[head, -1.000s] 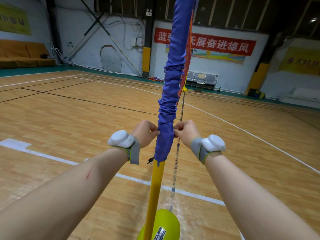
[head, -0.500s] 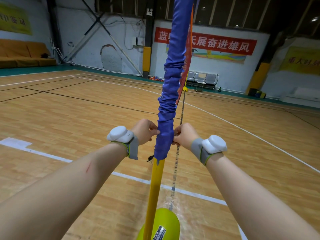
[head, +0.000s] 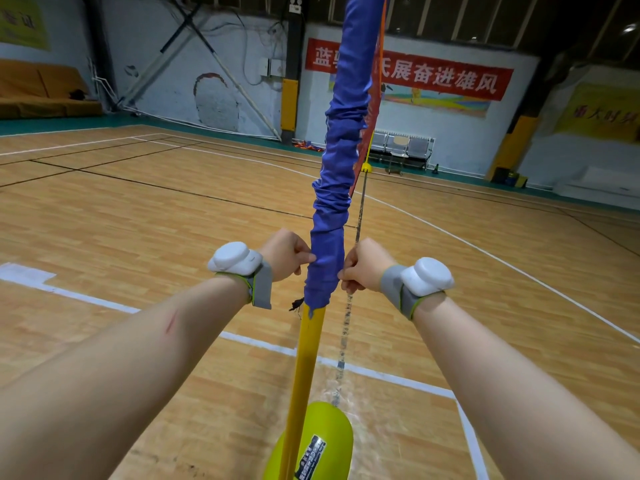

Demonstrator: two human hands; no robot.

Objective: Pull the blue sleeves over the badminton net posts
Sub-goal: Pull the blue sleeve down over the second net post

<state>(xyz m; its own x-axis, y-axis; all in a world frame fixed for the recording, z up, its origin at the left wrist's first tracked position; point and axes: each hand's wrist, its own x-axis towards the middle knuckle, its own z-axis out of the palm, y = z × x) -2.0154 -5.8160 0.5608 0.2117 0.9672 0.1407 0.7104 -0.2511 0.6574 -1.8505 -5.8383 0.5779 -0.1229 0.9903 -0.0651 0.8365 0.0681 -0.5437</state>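
Sleeve: the long blue fabric sleeve [head: 337, 168] covers the upper part of the post. It is smooth toward the top of the view and bunched into wrinkles lower down. Its lower hem lies just below the two hands, and a frayed dark thread hangs at the hem's left edge.
Post: the yellow round metal post [head: 304, 368] stands upright and is bare from the hem down to its foot.
Base: a yellow-green rounded base [head: 322, 431] rests on the floor and carries a black label (print too small to read).
Left hand: the left hand [head: 285, 254] is at the sleeve's left side, near the hem. Its fingers [head: 304, 258] are curled and pinch the fabric against the thumb.
Right hand: the right hand [head: 363, 266] is at the sleeve's right side, slightly lower. Its fingers are curled and pinch a fold of fabric close to the hem.
Wrists: a white rounded left wrist device [head: 232, 257] and a matching right wrist device [head: 429, 276], each on a grey strap.
Net: the red-edged net [head: 372, 109] shows just behind the sleeve, on its right.
Floor: the pale wooden court floor [head: 138, 220] is marked with white and dark lines.
Background: a red banner with white characters [head: 408, 72] hangs on the far wall, with a row of grey seats [head: 405, 147] below it.
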